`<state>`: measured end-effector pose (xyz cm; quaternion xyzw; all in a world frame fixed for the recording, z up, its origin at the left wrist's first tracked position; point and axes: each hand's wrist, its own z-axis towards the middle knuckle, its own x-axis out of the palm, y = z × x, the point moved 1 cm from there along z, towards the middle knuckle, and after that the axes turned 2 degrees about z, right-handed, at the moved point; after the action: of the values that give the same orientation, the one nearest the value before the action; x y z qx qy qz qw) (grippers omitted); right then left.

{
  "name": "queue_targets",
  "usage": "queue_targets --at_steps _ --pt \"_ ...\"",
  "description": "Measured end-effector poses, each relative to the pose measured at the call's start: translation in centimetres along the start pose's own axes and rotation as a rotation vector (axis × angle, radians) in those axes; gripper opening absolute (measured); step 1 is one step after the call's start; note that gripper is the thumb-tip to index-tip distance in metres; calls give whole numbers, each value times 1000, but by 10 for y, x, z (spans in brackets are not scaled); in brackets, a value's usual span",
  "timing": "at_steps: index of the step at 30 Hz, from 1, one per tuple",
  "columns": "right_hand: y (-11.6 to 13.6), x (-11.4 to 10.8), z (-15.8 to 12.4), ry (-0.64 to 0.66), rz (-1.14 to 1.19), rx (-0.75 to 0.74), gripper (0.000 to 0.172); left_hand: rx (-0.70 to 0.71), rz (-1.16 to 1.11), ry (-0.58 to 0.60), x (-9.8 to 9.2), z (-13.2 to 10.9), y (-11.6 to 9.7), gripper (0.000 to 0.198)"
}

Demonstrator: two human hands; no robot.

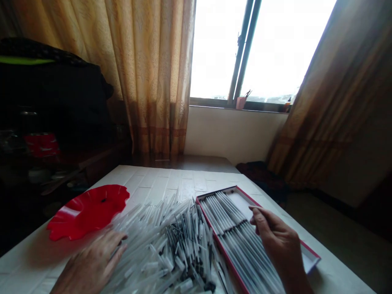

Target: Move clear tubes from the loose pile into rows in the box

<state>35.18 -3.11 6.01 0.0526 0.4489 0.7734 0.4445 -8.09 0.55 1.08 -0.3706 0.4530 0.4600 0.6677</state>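
A big loose pile of clear plastic pens [167, 245] lies on the white table [171, 179]. My left hand [93, 263] rests palm down on the left edge of the pile, fingers curled onto a few pens. Right of the pile is a shallow red-rimmed box [309, 255] with pens laid in neat rows. My right hand [277, 241] hovers over the box, fingers pinched on a pen [241, 222] that lies in line with the rows.
A red wavy-edged plastic dish [87, 212] sits at the table's left. Dark clutter and a black bag [45, 94] stand to the left. Curtains [147, 73] and a bright window [254, 49] are behind the table.
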Motion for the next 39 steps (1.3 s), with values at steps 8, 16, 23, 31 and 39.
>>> queue_targets --at_steps 8,16,23,31,39 --pt "-22 -34 11 423 -415 -40 39 156 -1 -209 40 -8 22 37" --pt "-12 -10 -19 704 -795 -87 15 448 -114 -411 -5 4 -61 31" --pt "3 -7 -6 730 -733 -21 15 525 -135 -372 -8 5 -75 22" --pt "70 37 -26 967 212 97 12 442 -378 -319 -13 11 -101 20" --pt "79 92 -68 974 658 325 9 356 -635 -56 10 5 -107 33"
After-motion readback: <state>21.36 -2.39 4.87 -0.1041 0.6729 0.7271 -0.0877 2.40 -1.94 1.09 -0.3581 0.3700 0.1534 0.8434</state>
